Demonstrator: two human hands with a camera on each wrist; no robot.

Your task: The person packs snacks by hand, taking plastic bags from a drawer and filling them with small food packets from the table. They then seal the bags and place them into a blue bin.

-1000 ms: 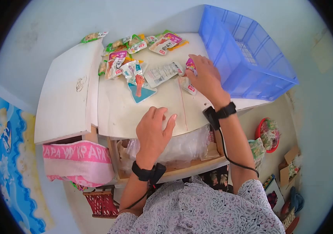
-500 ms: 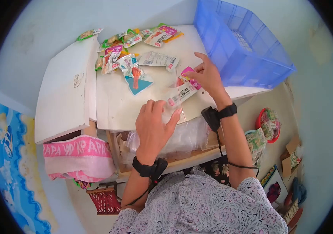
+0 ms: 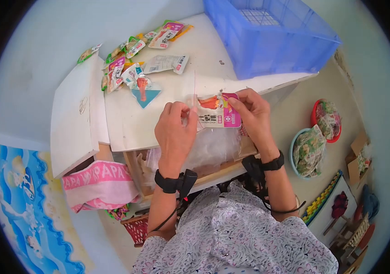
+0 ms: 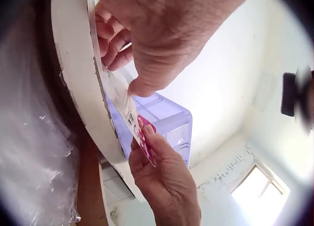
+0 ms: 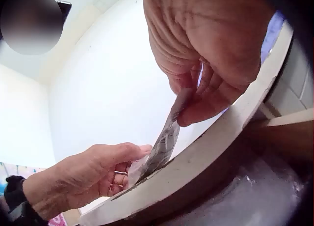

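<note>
A white and magenta food packet (image 3: 220,114) is stretched between both hands above the table's front edge. The right hand (image 3: 255,119) pinches its magenta end between thumb and fingers, as the left wrist view also shows at the packet (image 4: 143,135). At the other end, the left hand (image 3: 176,132) pinches the packet's clear end with thumb and curled fingers. In the right wrist view the packet (image 5: 166,142) hangs edge-on between the two hands. A teal and white packet (image 3: 142,89) and a silver-backed packet (image 3: 166,64) lie on the table beyond the left hand.
Several green, purple and orange packets (image 3: 133,47) lie at the back left. A blue crate (image 3: 277,50) stands at the back right of the white table (image 3: 126,128). Below the edge, an open drawer holds clear plastic (image 3: 213,148). Bowls with packets (image 3: 309,153) stand on the floor.
The right hand has drawn the packet off the tabletop toward the front edge and raised it. The left hand has closed on its other end. The head view has shifted.
</note>
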